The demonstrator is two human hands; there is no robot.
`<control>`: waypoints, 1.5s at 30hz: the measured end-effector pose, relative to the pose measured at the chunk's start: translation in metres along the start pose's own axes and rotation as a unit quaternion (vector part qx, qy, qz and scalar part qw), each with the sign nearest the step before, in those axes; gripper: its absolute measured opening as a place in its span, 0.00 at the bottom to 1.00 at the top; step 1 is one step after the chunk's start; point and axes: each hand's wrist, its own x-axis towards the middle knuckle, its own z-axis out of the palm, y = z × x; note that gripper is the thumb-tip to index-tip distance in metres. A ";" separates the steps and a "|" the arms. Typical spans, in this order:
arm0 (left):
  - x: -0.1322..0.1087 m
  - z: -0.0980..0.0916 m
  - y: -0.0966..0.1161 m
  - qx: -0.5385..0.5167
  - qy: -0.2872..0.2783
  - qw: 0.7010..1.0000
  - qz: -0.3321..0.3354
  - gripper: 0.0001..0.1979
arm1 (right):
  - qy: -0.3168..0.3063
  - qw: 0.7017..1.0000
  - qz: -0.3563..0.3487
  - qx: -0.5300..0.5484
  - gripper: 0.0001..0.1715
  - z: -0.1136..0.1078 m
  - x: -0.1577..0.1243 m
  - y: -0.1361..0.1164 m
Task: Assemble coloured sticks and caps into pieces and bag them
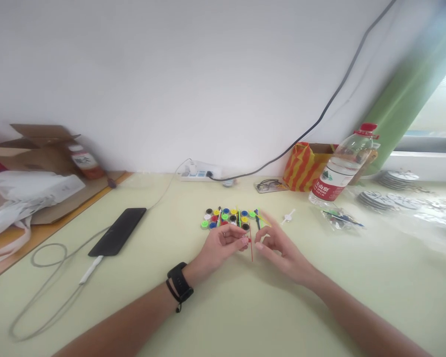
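My left hand (223, 244), with a black band at the wrist, pinches a thin red stick (251, 250) between thumb and fingers. The stick hangs down toward the pale green table (226, 307). My right hand (277, 244) hovers just to the right of the stick, fingers apart and curled, thumb close to it. Just beyond both hands lies a cluster of small coloured round caps (228, 218) with a few thin coloured sticks among them. A small white piece (289, 216) lies to the right of the cluster.
A black phone (118, 231) on a white cable lies at left. A water bottle (340, 171), a striped orange bag (301, 166), a power strip (198, 172) and a clear packet of parts (340, 219) stand behind. Cardboard and plastic bags sit far left; round discs (388, 191) far right.
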 end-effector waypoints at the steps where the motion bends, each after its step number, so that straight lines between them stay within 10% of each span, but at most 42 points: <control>1: 0.000 0.000 0.000 -0.002 0.003 1.000 -0.001 0.14 | -0.014 1.000 0.007 -0.010 0.24 -0.002 0.001 0.000; 4: 0.000 0.000 0.000 0.000 0.005 1.000 -0.003 0.15 | -0.032 0.999 0.025 -0.020 0.38 -0.006 0.003 -0.003; 12: -0.001 0.000 0.002 0.023 -0.002 1.000 0.002 0.16 | -0.038 0.999 0.016 -0.012 0.19 0.002 0.004 -0.003; 34: -0.003 0.001 -0.001 0.057 -0.020 0.997 -0.036 0.18 | -0.011 0.995 0.022 -0.097 0.17 -0.010 0.007 0.003; 41: -0.003 -0.001 -0.005 0.084 -0.026 0.995 -0.048 0.17 | 0.096 0.879 0.079 -0.461 0.15 -0.068 0.009 0.018; 45: -0.002 0.001 -0.002 0.087 -0.018 0.994 -0.060 0.18 | 0.217 0.844 0.046 -0.487 0.12 -0.092 0.013 0.028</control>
